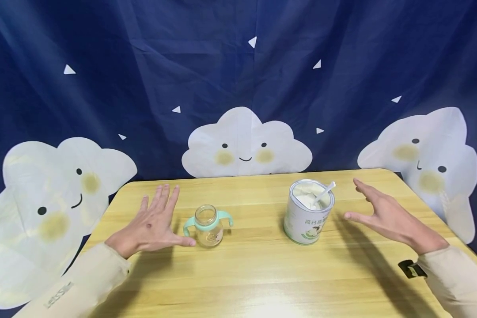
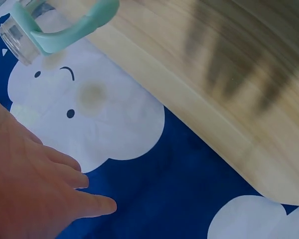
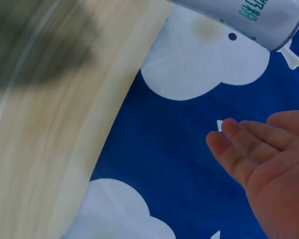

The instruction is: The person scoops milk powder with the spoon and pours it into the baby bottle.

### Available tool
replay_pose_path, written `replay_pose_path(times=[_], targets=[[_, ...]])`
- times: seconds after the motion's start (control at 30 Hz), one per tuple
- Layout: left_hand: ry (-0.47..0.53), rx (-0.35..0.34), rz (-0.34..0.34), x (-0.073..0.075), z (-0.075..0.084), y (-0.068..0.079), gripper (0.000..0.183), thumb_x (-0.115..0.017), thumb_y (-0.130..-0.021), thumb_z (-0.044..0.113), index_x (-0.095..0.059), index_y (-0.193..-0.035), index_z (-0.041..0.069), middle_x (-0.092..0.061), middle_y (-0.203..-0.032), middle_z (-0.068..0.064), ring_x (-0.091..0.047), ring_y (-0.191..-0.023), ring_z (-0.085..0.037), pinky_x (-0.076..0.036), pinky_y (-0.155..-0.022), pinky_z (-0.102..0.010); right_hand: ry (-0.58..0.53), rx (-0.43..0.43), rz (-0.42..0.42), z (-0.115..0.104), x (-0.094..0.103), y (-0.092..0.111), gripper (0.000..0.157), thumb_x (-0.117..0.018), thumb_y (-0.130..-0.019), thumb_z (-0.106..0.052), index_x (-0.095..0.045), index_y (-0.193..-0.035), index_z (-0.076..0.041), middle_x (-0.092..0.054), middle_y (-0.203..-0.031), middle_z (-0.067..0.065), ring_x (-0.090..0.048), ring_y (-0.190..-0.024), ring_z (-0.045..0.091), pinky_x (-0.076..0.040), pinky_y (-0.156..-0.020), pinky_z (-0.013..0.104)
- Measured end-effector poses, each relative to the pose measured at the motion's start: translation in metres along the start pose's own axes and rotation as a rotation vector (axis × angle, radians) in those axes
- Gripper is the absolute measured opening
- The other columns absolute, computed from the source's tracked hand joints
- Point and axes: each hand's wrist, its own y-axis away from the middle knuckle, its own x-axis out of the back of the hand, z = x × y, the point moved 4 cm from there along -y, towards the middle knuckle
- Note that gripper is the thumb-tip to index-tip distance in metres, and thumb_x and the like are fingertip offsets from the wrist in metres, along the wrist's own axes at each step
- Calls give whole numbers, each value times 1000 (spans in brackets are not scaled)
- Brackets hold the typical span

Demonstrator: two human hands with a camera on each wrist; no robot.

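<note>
- We see a clear bottle upright on the wooden desk, left of the middle; its round mouth faces up, its collar and two curved handles are mint green, and we look through its walls
- To its right, well apart, we find a white can standing upright with its top uncovered, green print on its side
- Inside the can we make out pale powder, with a white scoop leaning in it, its handle sticking out over the rim on the right
- Our left grip is spread wide, fingers extended and holding nothing; its thumb tip appears just beside the bottle in the head view, and we cannot tell whether they touch
- Our right grip is near the can's right side, apart from it, thumb well away from the nearly straight fingers, holding nothing
- Behind the desk we see a dark blue cloth with white smiling clouds
</note>
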Motion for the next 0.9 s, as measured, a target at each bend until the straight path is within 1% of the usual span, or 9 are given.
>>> replay_pose_path(times=[0.1,0.2,0.27,0.33,0.4,0.47,0.57,0.7,0.9], targets=[[26,-8,1,-1,4,-3,143,-67,-64,86,-5,-158,-2,-4,-160,-33,1,-150,-44,-4,-114,-72,-29,16,34,-1,0,-3,90,-76,-90,-34,-26,-155,4,-45,-143,35,-56,-112,55,-46,-89,69],[44,-26,8,-3,9,-7,141,-71,-65,81,-7,-158,-3,-7,-160,-33,-3,-149,-44,-8,-115,-70,-54,35,77,-2,1,-7,80,-76,-90,-28,-36,-150,6,-52,-137,32,-62,-106,51,-50,-86,64],[58,-42,14,-4,13,-11,140,-74,-65,79,-8,-158,-4,-9,-160,-33,-5,-149,-45,-11,-116,-69,-62,38,107,-3,2,-8,74,-77,-90,-26,-42,-147,6,-56,-134,29,-65,-103,47,-56,-83,52],[71,-57,20,-5,17,-14,140,-74,-65,78,-9,-157,-4,-10,-160,-33,-8,-149,-45,-13,-116,-68,-83,34,124,-4,2,-9,70,-77,-90,-24,-45,-145,5,-58,-133,28,-66,-102,45,-58,-81,34],[84,-73,26,-6,20,-17,140,-75,-65,77,-10,-157,-4,-11,-160,-31,-10,-149,-44,-15,-116,-66,-109,30,135,-5,3,-10,66,-76,-90,-22,-48,-143,6,-60,-131,27,-67,-100,44,-53,-78,18],[89,-90,35,-5,24,-20,141,-75,-64,79,-9,-158,-4,-12,-161,-30,-11,-149,-43,-17,-117,-64,-135,22,145,-7,3,-12,63,-75,-91,-22,-50,-142,5,-61,-129,26,-68,-98,39,-48,-75,8],[99,-115,51,-4,28,-25,141,-74,-64,80,-11,-158,-4,-14,-161,-29,-14,-149,-41,-19,-118,-62,-170,6,157,-8,3,-14,59,-74,-92,-21,-52,-141,5,-63,-127,23,-69,-96,16,-47,-75,5],[128,-132,58,-3,34,-31,142,-75,-62,80,-12,-157,-4,-14,-162,-25,-13,-150,-39,-19,-119,-59,-208,-10,157,-9,3,-17,55,-73,-94,-20,-53,-139,5,-64,-126,23,-59,-93,-11,-49,-74,6],[188,-132,44,-3,42,-38,144,-75,-60,82,-11,-159,0,-12,-164,-18,-11,-151,-32,-18,-121,-55,-233,-6,157,-10,1,-21,54,-72,-94,-16,-53,-138,7,-63,-127,25,-57,-96,-13,-49,-76,5]])
